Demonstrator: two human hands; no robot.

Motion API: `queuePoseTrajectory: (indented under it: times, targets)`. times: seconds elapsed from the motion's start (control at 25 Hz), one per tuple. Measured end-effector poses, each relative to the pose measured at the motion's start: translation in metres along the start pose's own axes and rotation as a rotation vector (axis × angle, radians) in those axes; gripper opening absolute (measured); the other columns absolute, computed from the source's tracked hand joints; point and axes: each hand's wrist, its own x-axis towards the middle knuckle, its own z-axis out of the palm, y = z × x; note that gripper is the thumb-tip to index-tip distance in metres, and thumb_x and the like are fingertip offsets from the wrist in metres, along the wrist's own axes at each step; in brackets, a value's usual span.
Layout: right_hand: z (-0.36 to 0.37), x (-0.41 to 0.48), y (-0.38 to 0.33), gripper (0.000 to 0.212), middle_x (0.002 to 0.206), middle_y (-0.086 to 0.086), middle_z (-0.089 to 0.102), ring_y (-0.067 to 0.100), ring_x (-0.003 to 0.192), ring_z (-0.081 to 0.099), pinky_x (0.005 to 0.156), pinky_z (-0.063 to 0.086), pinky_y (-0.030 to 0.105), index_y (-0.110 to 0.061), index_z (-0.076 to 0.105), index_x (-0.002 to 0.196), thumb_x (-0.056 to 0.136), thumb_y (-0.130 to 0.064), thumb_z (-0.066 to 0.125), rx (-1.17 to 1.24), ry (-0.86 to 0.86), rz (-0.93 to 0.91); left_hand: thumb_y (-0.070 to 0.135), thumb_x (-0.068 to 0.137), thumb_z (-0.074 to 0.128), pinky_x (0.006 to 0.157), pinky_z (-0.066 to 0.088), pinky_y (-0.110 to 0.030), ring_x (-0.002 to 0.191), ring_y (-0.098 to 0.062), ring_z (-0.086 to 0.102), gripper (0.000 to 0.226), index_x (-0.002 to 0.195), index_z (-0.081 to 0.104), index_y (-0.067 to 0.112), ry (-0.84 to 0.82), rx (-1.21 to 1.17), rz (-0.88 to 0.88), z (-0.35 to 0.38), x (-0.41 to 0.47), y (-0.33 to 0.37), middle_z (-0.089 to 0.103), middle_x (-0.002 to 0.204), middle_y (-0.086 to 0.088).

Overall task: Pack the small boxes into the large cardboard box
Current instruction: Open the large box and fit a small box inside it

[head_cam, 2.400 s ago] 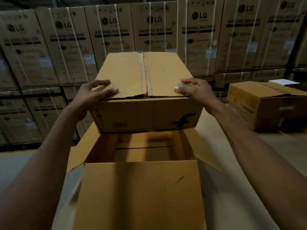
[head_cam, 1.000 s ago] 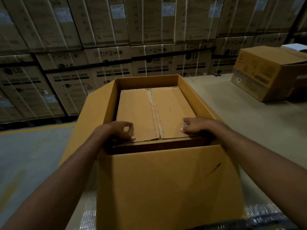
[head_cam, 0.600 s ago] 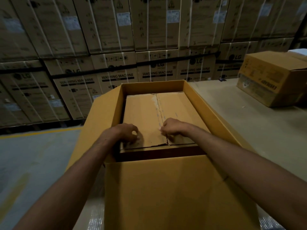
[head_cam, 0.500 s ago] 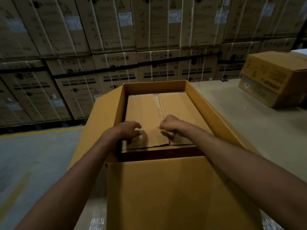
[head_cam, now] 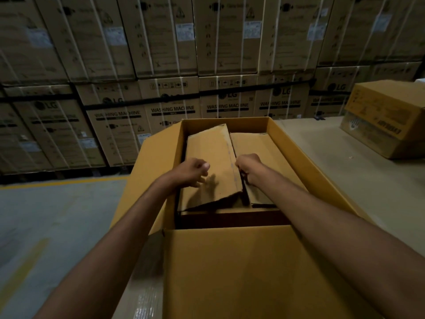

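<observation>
Inside lg cardboard box (head_cam: 230, 272): small box (head_cam: 259, 153), left top flap (head_cam: 211, 157) tilted up. R hand (head_cam: 247, 166): fingers hooked into centre seam, gripping flap edge. L hand (head_cam: 190, 171): loosely curled just over flap, gripping nothing.

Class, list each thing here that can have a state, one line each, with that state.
large cardboard box: open, flaps folded outward.
small box: inside the large box; left top flap lifted, right flap flat.
right hand: curled round the lifted flap's edge at the seam.
left hand: loosely curled over the lifted flap; grip unclear.
side box: closed.
washing machine cartons: stacked, strapped shut.
</observation>
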Motion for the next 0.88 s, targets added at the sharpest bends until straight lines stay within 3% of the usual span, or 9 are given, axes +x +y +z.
queuePoseTrajectory:
  times: [0.08,0.24,0.4,0.48,0.56,0.72,0.8,0.88]
  targets:
    - [0.003,-0.014,-0.017,0.026,0.103,0.011,0.067,0.026,0.091,0.060,0.065,0.043,0.032,-0.004,0.069,0.118,0.098,-0.011,0.054,0.108,-0.044,-0.115,0.041,0.107,0.043,0.093,0.057,-0.041,0.111,-0.022,0.064,0.042,0.135,0.055,0.011,0.119,-0.090,0.061,-0.009,-0.006,0.012,0.061,0.127,-0.008]
    - [0.023,-0.051,-0.044,0.036,0.118,-0.001,0.072,0.020,0.108,0.065,0.089,0.049,0.038,-0.023,0.070,0.129,0.106,-0.018,0.043,0.149,-0.395,-0.410,0.051,0.100,0.053,0.072,0.057,-0.023,0.096,-0.009,0.069,0.039,0.124,0.064,0.022,0.295,-0.275,0.221,-0.034,-0.024,0.022,0.070,0.110,0.003]
    - [0.066,-0.055,-0.046,0.055,0.147,-0.006,0.055,0.023,0.135,0.052,0.109,0.047,0.045,-0.028,0.055,0.147,0.101,0.001,0.043,-0.138,-0.602,-0.525,0.024,0.099,0.063,0.057,0.052,-0.020,0.079,-0.012,0.067,0.019,0.117,0.068,0.023,0.568,-0.232,0.174,-0.077,-0.036,-0.001,0.072,0.103,0.000]
    - [0.086,-0.058,-0.038,0.059,0.156,-0.004,0.048,0.019,0.145,0.041,0.118,0.037,0.037,-0.027,0.054,0.148,0.099,0.004,0.046,-0.307,-0.582,-0.610,0.016,0.097,0.064,0.061,0.059,-0.032,0.081,-0.015,0.067,0.019,0.114,0.070,0.019,0.689,-0.167,0.082,-0.096,-0.040,-0.020,0.072,0.103,-0.006]
    - [0.101,-0.058,-0.029,0.060,0.158,-0.006,0.046,0.017,0.145,0.041,0.118,0.035,0.032,-0.029,0.055,0.148,0.099,0.003,0.046,-0.418,-0.504,-0.701,0.019,0.096,0.064,0.081,0.061,-0.045,0.093,-0.023,0.069,0.021,0.115,0.072,0.016,0.753,0.002,-0.005,-0.107,-0.043,-0.037,0.073,0.106,-0.010]
    - [0.099,-0.053,-0.022,0.054,0.154,-0.006,0.051,0.015,0.139,0.048,0.112,0.040,0.028,-0.028,0.056,0.147,0.101,-0.002,0.046,-0.492,-0.482,-0.754,0.022,0.098,0.060,0.087,0.056,-0.042,0.109,-0.028,0.066,0.027,0.123,0.070,0.018,0.879,0.500,0.009,-0.091,-0.046,-0.026,0.071,0.120,-0.007]
    - [0.081,-0.044,-0.022,0.044,0.145,-0.003,0.060,0.017,0.133,0.054,0.108,0.045,0.033,-0.027,0.061,0.141,0.102,-0.012,0.049,-0.662,-0.445,-0.768,0.013,0.097,0.062,0.084,0.054,-0.039,0.104,-0.024,0.065,0.026,0.121,0.069,0.019,0.943,0.769,0.108,-0.071,-0.044,-0.003,0.069,0.115,-0.005]
    - [0.053,-0.036,-0.019,0.038,0.131,-0.001,0.068,0.022,0.124,0.059,0.102,0.051,0.041,-0.025,0.068,0.132,0.099,-0.015,0.054,-0.866,-0.339,-0.778,0.011,0.095,0.062,0.081,0.055,-0.035,0.086,-0.019,0.064,0.017,0.108,0.069,0.020,0.890,0.975,0.190,-0.042,-0.038,0.019,0.067,0.095,-0.002]
